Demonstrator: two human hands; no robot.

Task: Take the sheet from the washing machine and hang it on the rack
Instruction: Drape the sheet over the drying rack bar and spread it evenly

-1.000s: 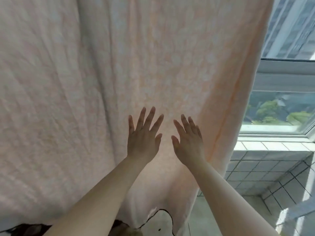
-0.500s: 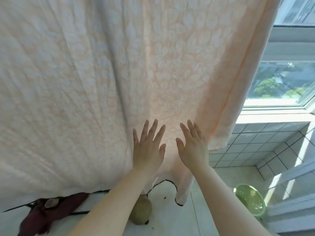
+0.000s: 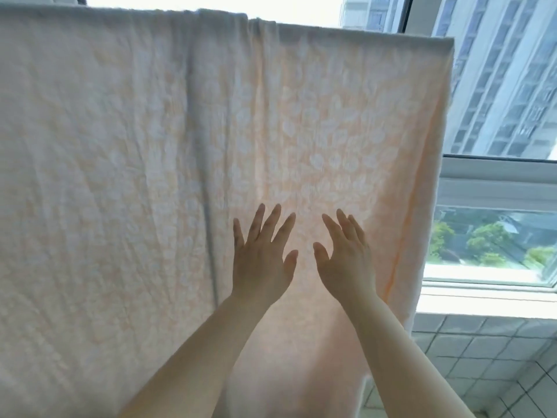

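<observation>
A pale peach sheet (image 3: 126,182) with a white leaf pattern hangs draped over a rack bar hidden under its top fold. It fills most of the view, and a vertical crease runs down its middle. My left hand (image 3: 261,257) is raised with fingers spread and straight, palm toward the cloth at mid height. Beside it, my right hand (image 3: 346,257) is raised the same way near the sheet's right edge. Neither hand grips the fabric; whether the palms touch it I cannot tell.
A window (image 3: 494,182) stands to the right behind the sheet, with tall buildings and trees outside. Below it run a white sill (image 3: 482,303) and a white tiled wall (image 3: 482,351).
The view has tilted up, so the sheet's top fold now shows and the floor items have left the frame. Both hands have moved up along the cloth, fingers still spread.
</observation>
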